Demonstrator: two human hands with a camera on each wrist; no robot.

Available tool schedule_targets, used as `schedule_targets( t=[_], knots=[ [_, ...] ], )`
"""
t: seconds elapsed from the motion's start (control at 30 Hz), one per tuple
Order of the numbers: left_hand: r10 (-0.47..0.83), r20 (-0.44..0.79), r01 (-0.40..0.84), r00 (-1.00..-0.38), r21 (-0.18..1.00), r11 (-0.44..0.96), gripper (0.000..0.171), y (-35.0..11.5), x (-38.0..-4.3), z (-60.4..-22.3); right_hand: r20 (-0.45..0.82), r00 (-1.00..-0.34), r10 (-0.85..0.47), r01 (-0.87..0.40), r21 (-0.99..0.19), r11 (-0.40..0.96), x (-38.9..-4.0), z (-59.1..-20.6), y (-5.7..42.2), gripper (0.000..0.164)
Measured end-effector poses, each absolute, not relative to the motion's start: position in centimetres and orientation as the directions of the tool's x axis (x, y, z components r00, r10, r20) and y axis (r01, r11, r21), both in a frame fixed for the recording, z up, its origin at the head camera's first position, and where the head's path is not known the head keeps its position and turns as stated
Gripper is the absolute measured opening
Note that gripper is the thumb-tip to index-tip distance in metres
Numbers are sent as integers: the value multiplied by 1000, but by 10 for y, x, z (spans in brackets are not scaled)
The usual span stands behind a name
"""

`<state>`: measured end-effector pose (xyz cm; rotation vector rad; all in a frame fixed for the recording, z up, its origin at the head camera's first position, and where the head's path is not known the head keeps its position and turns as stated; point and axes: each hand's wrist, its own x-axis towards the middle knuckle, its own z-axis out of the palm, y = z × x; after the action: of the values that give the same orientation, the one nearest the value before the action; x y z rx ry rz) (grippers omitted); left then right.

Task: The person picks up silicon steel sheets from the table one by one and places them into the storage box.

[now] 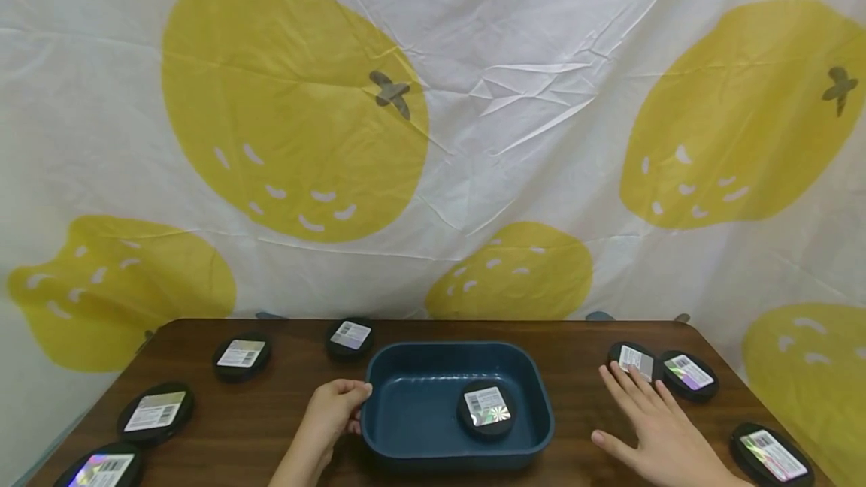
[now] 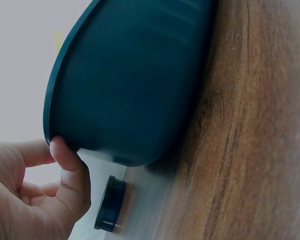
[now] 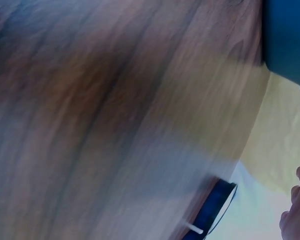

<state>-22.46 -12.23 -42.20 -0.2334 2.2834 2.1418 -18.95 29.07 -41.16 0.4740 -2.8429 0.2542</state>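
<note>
The tray (image 1: 413, 419) is deep blue, glossy inside, rectangular with rounded corners, and sits on the brown table (image 1: 582, 397). Inside, toward 3 o'clock, lies one black round disc (image 1: 485, 409). Its pale label (image 1: 485, 406) bears a barcode and a shiny starburst patch; the print is too small to read. Similarly labelled are four discs (image 1: 155, 413) from 9 to 10 o'clock of the tray, and three (image 1: 691, 376) around 3 o'clock. The left hand (image 1: 333, 410) pinches the tray's rim at 9 o'clock. The right hand (image 1: 652, 431) spreads its fingers wide beside the nearer of two neighbouring discs; contact cannot be told.
</note>
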Motion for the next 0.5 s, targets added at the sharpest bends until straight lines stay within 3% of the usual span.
schedule_targets(
  t=[0.5],
  knots=[
    [-107,-109,-116,-988,991,60,25,-123,-225,-422,243,-947,-209,-248,-142,958,-185,-424,325,85]
  ],
)
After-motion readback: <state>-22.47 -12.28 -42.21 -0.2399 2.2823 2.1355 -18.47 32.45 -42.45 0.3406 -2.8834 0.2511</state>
